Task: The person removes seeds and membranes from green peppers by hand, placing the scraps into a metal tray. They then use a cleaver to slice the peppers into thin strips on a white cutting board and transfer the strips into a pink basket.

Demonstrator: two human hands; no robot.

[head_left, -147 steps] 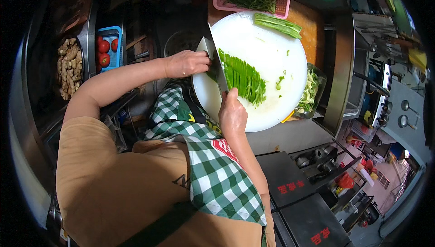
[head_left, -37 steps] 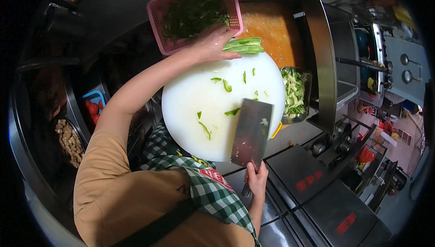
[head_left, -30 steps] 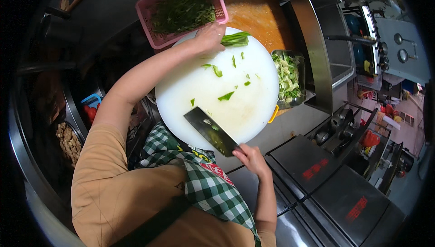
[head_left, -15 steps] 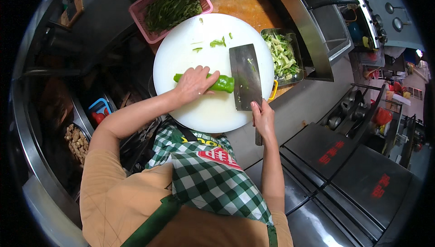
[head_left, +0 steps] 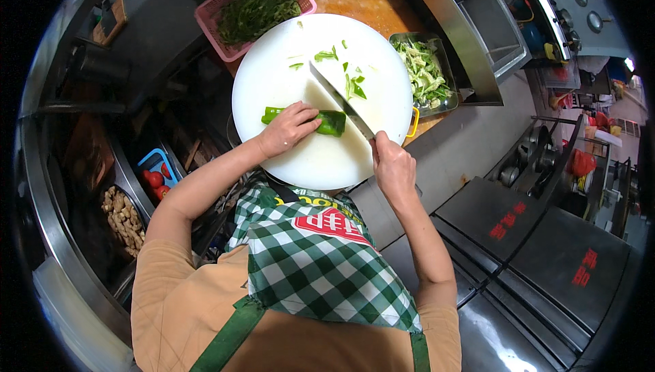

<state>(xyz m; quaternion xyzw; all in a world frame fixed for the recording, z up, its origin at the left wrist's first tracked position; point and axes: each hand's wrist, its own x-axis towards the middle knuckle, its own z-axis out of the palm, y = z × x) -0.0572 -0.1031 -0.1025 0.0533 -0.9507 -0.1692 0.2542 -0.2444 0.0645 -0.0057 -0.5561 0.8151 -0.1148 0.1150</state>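
Observation:
On a round white cutting board [head_left: 280,48] lies a long green pepper [head_left: 332,123], its right end cut off. My left hand [head_left: 292,129] is closed over the middle of it, fingers bent and pressing it to the board. The handle of a cleaver [head_left: 340,101] is gripped in my right hand [head_left: 394,166]. Its blade stands on edge and slants across the board, beside the pepper's cut end; whether it touches the pepper I cannot tell. Beyond the blade are loose green pepper pieces [head_left: 355,88], with smaller bits [head_left: 326,55] farther back.
Behind the board, a pink basket [head_left: 213,33] holds dark green leafy vegetables. Right of it, a metal tray [head_left: 447,65] contains chopped pale-green pieces. A blue basket [head_left: 144,160] with tomatoes [head_left: 155,179] and some ginger [head_left: 124,218] sit to the left. Black-lidded units [head_left: 491,218] stand to the right.
The cleaver has turned from lying broadside to standing on edge, its tip swung left. More pepper pieces lie on the board beyond the blade. My left hand still holds the pepper.

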